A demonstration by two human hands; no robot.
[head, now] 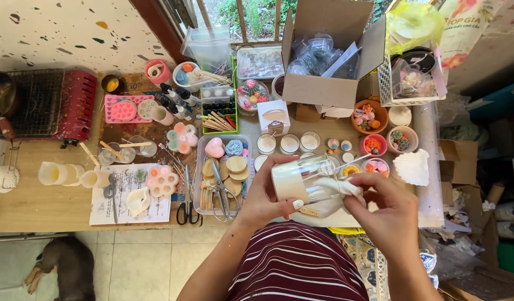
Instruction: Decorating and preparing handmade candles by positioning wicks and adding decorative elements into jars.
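— Where's the glass jar [302, 179]?
— Centre of the frame, between left hand [266, 196] and right hand [386, 214], above the table [39, 206].
— And the scissors [188, 207]?
— Left of it. The cardboard box [330, 61] sits at upper centre, the grill [42, 103] upper left.

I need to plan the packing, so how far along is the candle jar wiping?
Done, it seems: three filled white candle jars stand in a row on the table. In hand: the left hand holds a glass candle jar on its side while the right hand presses a white tissue to its open end. Left: that wipe; further jars cannot be told.
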